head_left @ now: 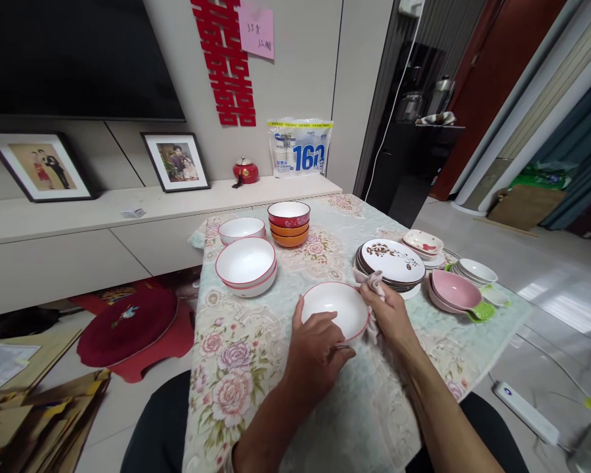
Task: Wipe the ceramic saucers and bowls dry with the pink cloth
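A white bowl with a thin red rim (332, 302) is between my hands above the flowered tablecloth. My left hand (315, 345) grips its near left side, with fingers reaching over the rim into the bowl. On the opposite side, my right hand (389, 312) is closed on a pale pinkish cloth (374, 284), which touches the bowl's right rim. Part of the cloth hangs below that hand. Left of the bowl stand a stack of similar red-rimmed bowls (246, 263) and, behind it, another white bowl (241, 228).
Red and orange bowls (289, 230) are stacked at the back. To the right are stacked plates (393, 259), pink bowls (456, 291), a patterned dish (422, 242) and small white bowls (477, 270). A red stool (132, 322) stands left of the table (285, 394).
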Motion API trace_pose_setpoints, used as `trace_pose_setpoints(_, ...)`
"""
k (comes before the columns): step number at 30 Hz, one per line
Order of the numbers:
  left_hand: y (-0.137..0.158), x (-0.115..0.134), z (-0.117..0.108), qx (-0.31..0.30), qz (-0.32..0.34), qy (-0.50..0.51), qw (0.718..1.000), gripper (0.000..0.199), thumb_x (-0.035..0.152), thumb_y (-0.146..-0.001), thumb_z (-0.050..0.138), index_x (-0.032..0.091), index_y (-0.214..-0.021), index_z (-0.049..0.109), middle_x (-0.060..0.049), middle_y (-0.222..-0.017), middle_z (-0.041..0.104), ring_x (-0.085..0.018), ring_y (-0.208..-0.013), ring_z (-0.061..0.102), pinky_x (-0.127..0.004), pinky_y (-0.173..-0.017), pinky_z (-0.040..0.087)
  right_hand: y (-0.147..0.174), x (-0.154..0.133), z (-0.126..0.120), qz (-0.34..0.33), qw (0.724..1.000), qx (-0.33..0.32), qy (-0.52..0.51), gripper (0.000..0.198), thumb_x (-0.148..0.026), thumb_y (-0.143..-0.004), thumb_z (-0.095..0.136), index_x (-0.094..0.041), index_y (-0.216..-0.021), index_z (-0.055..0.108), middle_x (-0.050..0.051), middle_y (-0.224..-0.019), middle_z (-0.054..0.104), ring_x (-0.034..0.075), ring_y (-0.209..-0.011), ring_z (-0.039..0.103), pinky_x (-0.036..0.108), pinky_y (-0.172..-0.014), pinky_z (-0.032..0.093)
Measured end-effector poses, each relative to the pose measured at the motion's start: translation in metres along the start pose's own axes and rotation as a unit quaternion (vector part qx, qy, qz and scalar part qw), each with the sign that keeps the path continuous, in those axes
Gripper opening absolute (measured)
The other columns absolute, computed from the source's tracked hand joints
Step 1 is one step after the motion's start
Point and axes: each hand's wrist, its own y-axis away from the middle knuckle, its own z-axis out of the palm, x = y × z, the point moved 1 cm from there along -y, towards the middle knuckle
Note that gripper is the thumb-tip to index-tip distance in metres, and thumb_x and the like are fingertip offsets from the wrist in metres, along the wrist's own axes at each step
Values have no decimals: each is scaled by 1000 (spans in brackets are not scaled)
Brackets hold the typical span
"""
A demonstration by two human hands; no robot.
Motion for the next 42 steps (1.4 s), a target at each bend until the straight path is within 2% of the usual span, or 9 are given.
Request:
trace_pose_setpoints(5,0,2,-3,55,-154,129,978,16,30,-76,72,18,-71,63,2,-65,63,-18,-69,58,-47,-96,39,10,-8,22,60,976,-45,-204,64,-67,-88,50,-14,-119,69,10,-86,76,27,-83,69,37,-74,54)
trace_pose_setpoints(10,2,3,-1,67,-365,400,838,30,41,-70,75,18,-66,56,5,-56,50,-11,-54,41,-25,-55,36,25,-36,22,-69,996,-26,-57,55,-57,-95,43,-17,-124,67,10,-108,74,30,-104,66,40,-89,53)
trace_pose_setpoints(15,0,2,2,122,-370,491,779,23,32,-67,80,17,-70,63,4,-62,58,-11,-60,48,-24,-59,41,47,-54,34,-338,921,-67,180,38,-23,-93,45,-22,-127,62,8,-131,63,27,-128,52,50,-114,30)
trace_pose_setpoints(20,-1,3,4,160,-356,534,750,14,30,-68,77,21,-67,67,-3,-72,67,-19,-70,58,-31,-67,47,57,-60,46,-425,854,-108,280,41,-19,-83,53,-20,-123,63,8,-122,68,29,-122,55,56,-114,21)
trace_pose_setpoints(24,0,10,2,118,-337,566,743,17,33,-74,74,18,-70,66,-1,-68,63,-16,-66,55,-30,-66,45,39,-58,33,-361,902,-87,218,31,-24,-88,53,-22,-115,69,8,-119,70,30,-120,56,53,-109,30)
trace_pose_setpoints(28,0,11,3,87,-344,606,712,24,37,-79,71,15,-75,63,0,-64,61,-13,-63,52,-26,-62,40,10,-35,17,-111,991,-65,-30,31,-41,-92,57,-20,-108,74,9,-110,73,27,-105,65,41,-93,49)
trace_pose_setpoints(34,1,3,5,57,-343,594,726,29,40,-76,75,15,-81,61,0,-68,63,-14,-65,53,-25,-65,39,-5,-3,18,156,938,9,-310,42,-49,-73,77,-16,-98,73,9,-90,77,26,-78,71,36,-69,57)
trace_pose_setpoints(38,3,-3,4,-59,-312,536,782,33,38,-75,77,16,-93,60,0,-75,62,-13,-65,50,-24,-62,35,-6,3,15,187,928,17,-322,38,-46,-73,76,-16,-96,72,9,-82,77,26,-71,72,36,-64,58)
trace_pose_setpoints(42,2,-7,4,-69,-288,494,817,29,41,-78,74,15,-85,63,-1,-74,62,-13,-68,49,-24,-64,35,-5,1,9,153,949,14,-274,45,-51,-78,72,-15,-105,71,10,-92,77,26,-76,71,38,-69,58)
